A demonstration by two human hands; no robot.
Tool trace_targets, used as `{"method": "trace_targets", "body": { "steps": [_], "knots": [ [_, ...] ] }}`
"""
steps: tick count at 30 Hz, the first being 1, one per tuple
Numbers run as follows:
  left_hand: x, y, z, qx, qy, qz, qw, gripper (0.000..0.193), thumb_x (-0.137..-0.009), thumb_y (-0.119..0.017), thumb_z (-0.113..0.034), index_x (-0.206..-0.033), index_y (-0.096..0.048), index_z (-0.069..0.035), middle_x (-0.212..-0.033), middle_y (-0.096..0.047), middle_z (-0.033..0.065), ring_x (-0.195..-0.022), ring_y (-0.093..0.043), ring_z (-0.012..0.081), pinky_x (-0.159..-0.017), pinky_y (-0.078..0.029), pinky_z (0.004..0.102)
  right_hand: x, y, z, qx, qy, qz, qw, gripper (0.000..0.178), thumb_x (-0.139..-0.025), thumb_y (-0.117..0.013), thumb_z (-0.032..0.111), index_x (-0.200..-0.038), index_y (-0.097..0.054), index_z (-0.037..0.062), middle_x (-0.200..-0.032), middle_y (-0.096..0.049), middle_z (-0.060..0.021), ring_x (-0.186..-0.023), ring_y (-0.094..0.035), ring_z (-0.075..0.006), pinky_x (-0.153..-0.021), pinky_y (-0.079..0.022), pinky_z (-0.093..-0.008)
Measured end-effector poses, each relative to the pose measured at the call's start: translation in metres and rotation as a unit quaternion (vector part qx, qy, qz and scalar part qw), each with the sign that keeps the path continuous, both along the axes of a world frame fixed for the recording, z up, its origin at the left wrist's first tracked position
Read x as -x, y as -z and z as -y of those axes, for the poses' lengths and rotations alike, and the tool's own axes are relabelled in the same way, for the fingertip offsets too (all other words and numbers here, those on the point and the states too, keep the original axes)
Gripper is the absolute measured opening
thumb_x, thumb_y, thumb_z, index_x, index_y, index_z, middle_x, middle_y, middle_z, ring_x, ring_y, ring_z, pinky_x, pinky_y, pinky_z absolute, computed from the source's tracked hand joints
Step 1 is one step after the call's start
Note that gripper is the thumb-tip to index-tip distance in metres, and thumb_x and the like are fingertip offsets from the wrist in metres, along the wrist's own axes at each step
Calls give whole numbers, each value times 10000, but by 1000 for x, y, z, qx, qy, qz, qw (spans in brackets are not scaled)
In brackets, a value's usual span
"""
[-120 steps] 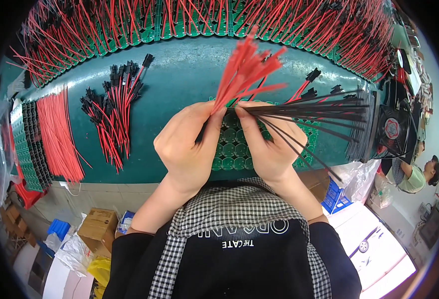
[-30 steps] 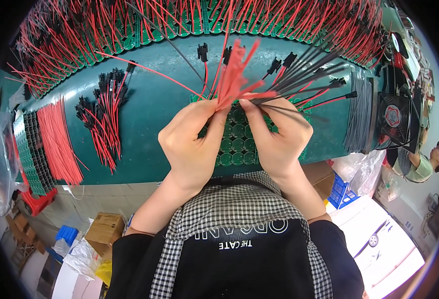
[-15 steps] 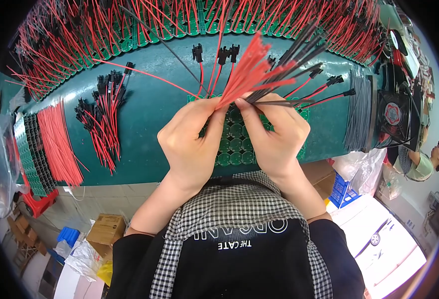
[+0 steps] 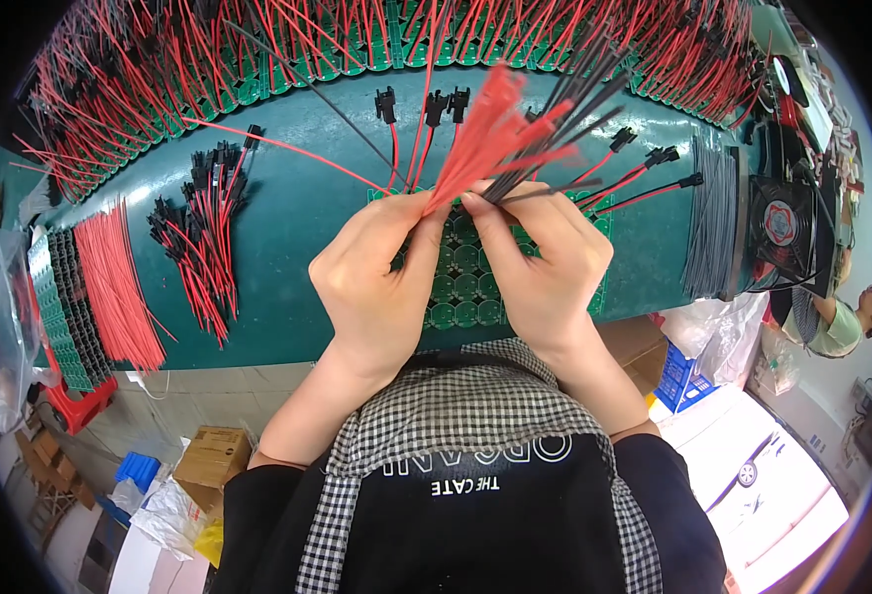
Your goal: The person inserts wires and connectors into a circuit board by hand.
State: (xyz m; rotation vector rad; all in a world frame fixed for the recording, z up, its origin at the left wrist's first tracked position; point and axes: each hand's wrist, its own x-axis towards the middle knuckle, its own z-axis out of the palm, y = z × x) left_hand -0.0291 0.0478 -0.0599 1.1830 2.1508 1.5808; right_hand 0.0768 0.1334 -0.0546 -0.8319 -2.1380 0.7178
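My left hand (image 4: 376, 262) pinches the lower ends of a bundle of red wires (image 4: 487, 124), which fans out up and to the right. Close beside it, my right hand (image 4: 555, 267) grips a bundle of black wires (image 4: 569, 104) between thumb and fingers. The two hands nearly touch at the fingertips. Below and behind them lies a panel of green circuit boards (image 4: 459, 282), partly hidden by my hands. Several red-and-black leads with black connectors (image 4: 436, 109) stick out from the panel's far side and right side.
Rows of wired green boards (image 4: 366, 49) line the far table edge. On the left lie connector leads (image 4: 220, 213), loose red wires (image 4: 119, 287) and stacked boards (image 4: 54, 307). Grey wires (image 4: 710, 223) and a black fan (image 4: 782, 226) sit on the right. Another person's arm (image 4: 837, 327) shows far right.
Both hands, still pinching their wire bundles, have shifted very slightly left. The wire tips have swayed a little.
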Motion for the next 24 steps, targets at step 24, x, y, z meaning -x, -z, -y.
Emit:
{"method": "trace_targets", "body": {
  "steps": [24],
  "knots": [
    [-3,3,3,13,-4,36,999,150,-812,-668,7,-960,-659,33,-844,-685,137,-732,-675,234,-645,-523,295,2,-6,4,54,2,25,998,107,-748,-722,-24,-835,-662,-38,-831,-687,-120,-731,-667,-208,-641,-511,-276]
  ]
}}
